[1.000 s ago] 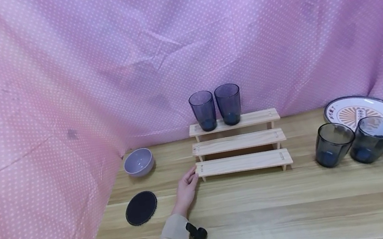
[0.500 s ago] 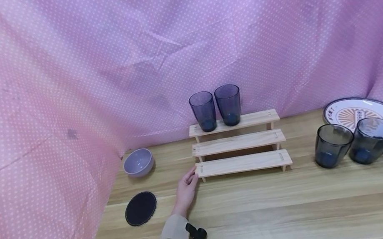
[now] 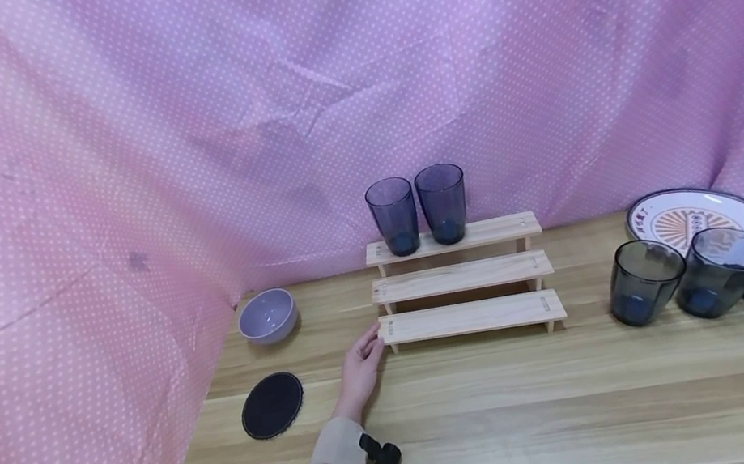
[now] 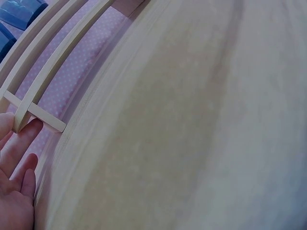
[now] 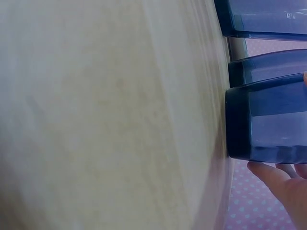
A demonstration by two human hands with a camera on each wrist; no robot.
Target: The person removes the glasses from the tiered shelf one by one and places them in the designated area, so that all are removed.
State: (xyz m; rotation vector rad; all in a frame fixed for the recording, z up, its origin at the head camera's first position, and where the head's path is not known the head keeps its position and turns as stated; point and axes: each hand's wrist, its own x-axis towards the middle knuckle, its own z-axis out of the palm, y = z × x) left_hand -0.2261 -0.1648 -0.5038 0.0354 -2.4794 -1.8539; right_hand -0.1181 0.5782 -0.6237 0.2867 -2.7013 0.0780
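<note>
A three-step wooden rack [image 3: 468,318] stands near the cloth. Two dark blue drinking glasses [image 3: 394,216] sit side by side on the left part of its top step. My left hand [image 3: 362,367] pinches the left end of the lowest step; in the left wrist view the thumb lies against the board and a finger [image 4: 21,143] is beneath it. At the far right, my right hand [image 5: 288,189] grips another glass [image 5: 276,122], upright, its base at or close to the tabletop. Only a fingertip of that hand shows in the head view.
Several matching glasses, such as the leftmost glass [image 3: 647,284], stand in a row at right before a patterned plate [image 3: 664,212]. A lilac bowl [image 3: 268,317] and a black round coaster [image 3: 272,405] lie at left. A pink dotted cloth [image 3: 293,114] hangs behind.
My right hand has brought its glass leftward, further into the head view and closer to the row. My left hand keeps its place on the rack.
</note>
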